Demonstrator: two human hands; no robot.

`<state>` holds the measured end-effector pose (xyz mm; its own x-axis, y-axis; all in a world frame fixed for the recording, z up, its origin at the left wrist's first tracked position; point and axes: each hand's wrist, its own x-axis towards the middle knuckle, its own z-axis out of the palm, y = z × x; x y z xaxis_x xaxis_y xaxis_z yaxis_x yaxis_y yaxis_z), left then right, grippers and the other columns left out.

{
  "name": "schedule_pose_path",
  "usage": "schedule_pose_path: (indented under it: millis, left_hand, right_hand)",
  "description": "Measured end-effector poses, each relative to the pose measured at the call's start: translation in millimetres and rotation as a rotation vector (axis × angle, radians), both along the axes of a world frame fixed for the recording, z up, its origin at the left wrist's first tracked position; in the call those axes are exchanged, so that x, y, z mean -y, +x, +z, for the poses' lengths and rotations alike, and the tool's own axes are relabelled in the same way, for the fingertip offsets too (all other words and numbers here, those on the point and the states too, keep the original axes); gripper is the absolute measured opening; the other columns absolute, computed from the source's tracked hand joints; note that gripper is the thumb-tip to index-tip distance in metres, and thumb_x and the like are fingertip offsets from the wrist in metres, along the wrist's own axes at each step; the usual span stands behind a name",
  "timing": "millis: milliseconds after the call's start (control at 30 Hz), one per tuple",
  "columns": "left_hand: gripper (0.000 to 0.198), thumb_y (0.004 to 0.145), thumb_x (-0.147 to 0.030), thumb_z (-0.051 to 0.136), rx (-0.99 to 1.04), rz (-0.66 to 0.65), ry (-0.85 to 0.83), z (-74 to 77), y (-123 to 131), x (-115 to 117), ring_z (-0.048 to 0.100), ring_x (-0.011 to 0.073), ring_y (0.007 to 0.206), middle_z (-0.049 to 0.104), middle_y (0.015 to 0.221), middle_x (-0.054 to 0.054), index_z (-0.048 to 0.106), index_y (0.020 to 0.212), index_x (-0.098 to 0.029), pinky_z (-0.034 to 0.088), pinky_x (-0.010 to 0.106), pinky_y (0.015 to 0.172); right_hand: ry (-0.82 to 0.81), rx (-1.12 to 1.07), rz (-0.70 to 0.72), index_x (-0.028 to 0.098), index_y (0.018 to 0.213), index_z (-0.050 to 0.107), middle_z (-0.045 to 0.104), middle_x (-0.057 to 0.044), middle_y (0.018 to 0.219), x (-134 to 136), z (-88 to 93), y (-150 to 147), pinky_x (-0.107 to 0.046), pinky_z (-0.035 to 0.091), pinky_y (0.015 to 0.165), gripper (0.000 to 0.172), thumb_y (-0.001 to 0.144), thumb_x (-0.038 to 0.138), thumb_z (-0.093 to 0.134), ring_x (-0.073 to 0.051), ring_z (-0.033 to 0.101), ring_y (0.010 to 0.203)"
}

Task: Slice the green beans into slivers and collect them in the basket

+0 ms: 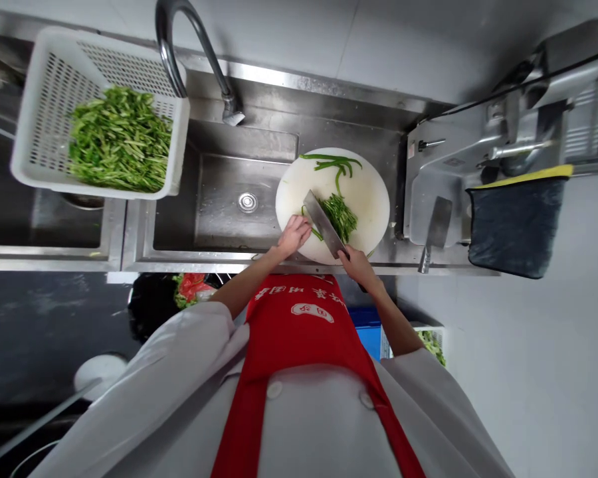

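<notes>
My right hand (357, 265) grips the handle of a cleaver (325, 224), its blade slanting up and left over a round white cutting board (373, 192). Beside the blade, on its right, lies a heap of thin green slices (341, 218). Bent fingers of my left hand (295, 232) press at the board's left edge, left of the blade. A narrow green pepper piece (317, 234) pokes out from under them; the fingers partly hide it. Several whole long green peppers (331, 161) rest at the board's far side.
A white perforated basket (34, 166) with sliced greens straddles the sinks at left. The faucet (199, 33) arches over the sink basin (224, 199). At right, another cleaver (438, 222) rests near a dark cloth (513, 226) and a knife rack (518, 113).
</notes>
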<state>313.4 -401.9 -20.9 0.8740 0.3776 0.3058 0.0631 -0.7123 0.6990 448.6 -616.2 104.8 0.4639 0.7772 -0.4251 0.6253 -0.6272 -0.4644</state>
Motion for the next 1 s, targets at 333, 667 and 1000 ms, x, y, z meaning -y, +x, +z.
schedule_pose_path:
  millis: [333,667,1000]
  left_hand:
    - [0.02,0.099,-0.026,0.052,-0.079,-0.005,0.106,0.4,13.6,-2.4,0.05,0.0258,0.115,0.06,0.115,0.01,0.07,0.107,-0.022,0.047,0.046,0.098]
    - [0.029,0.103,-0.029,0.042,-0.094,-0.089,0.072,2.3,11.2,-1.0,0.055,0.0257,0.104,0.065,0.103,0.011,0.068,0.112,-0.02,0.047,0.045,0.095]
    - [0.028,0.102,-0.029,0.044,-0.092,-0.091,0.041,2.9,10.0,-0.8,0.056,0.025,0.103,0.065,0.102,0.011,0.068,0.112,-0.02,0.047,0.044,0.095]
  right_hand:
    - [-0.189,0.044,0.066,0.016,0.113,0.061,0.073,-0.012,0.096,5.3,-10.3,6.0,-0.027,0.038,0.075,0.035,0.106,0.035,0.032,-0.023,0.066,0.088]
    - [-0.404,0.088,0.19,0.016,0.121,0.052,0.072,-0.014,0.095,29.7,30.4,-6.4,-0.03,0.042,0.073,0.04,0.109,0.038,0.02,-0.025,0.07,0.086]
    - [-0.363,0.026,0.213,0.014,0.124,0.053,0.073,-0.015,0.097,14.6,20.3,2.8,-0.028,0.041,0.075,0.04,0.11,0.035,0.022,-0.025,0.07,0.09]
